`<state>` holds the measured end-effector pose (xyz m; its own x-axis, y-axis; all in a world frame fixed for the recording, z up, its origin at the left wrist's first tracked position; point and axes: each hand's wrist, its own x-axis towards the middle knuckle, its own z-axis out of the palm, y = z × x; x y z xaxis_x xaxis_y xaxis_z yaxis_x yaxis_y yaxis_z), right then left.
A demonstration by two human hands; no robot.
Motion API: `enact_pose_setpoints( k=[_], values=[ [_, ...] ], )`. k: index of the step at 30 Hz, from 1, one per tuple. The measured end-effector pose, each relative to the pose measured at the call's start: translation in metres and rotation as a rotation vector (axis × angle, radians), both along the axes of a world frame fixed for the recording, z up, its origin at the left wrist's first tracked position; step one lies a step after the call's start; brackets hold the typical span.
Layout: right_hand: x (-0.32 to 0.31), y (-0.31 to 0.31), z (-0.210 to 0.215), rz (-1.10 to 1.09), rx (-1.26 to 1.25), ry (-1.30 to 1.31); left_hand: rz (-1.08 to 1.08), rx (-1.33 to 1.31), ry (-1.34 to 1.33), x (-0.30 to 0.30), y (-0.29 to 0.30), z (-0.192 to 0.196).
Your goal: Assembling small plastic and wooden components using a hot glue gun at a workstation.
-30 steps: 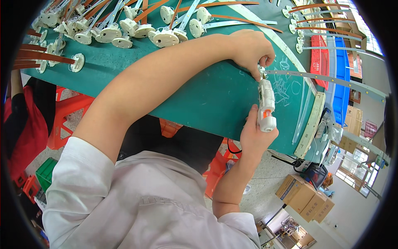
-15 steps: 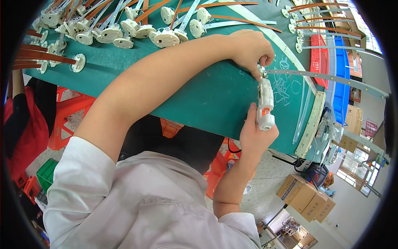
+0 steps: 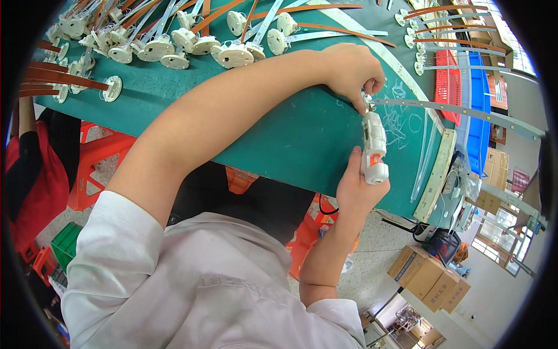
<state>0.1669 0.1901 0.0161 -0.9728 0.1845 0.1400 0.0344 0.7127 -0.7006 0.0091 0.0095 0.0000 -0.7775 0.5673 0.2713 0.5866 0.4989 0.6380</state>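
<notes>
My right hand [image 3: 356,189] grips a white electric screwdriver [image 3: 374,139] with an orange part on its body. The tool's far end meets a small white round base [image 3: 368,103] at the near end of an LED strip [image 3: 444,107]. Bent in from the left, my left hand [image 3: 353,71] has its fingers closed on that base. The base is partly hidden by the fingers, and whether a screw sits under the tool's tip does not show. From the base the strip runs off to the right, past the table's edge.
Several white round bases with orange and silver strips [image 3: 233,55] crowd the far left of the green table [image 3: 279,131]. More strips stick out at the far right. A red basket [image 3: 446,87] and a blue bin [image 3: 478,122] stand beyond the right edge. Another person's sleeve [image 3: 35,168] shows at left.
The screwdriver has shifted very slightly, its near end a touch to the right. Both hands keep their hold almost unmoved.
</notes>
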Motion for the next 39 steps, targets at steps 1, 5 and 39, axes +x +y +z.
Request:
enact_pose_setpoints(
  k=[1,5,39],
  values=[
    [0.000,0.002,-0.001,-0.002,-0.003,-0.002,-0.002,-0.003,-0.002,0.000,0.001,0.000],
    [0.000,-0.001,-0.002,0.017,-0.011,0.017,0.006,-0.009,-0.013,0.000,-0.002,0.001],
    [-0.001,0.005,-0.004,0.067,0.014,0.095,-0.001,0.044,0.039,-0.002,0.000,-0.004]
  ],
)
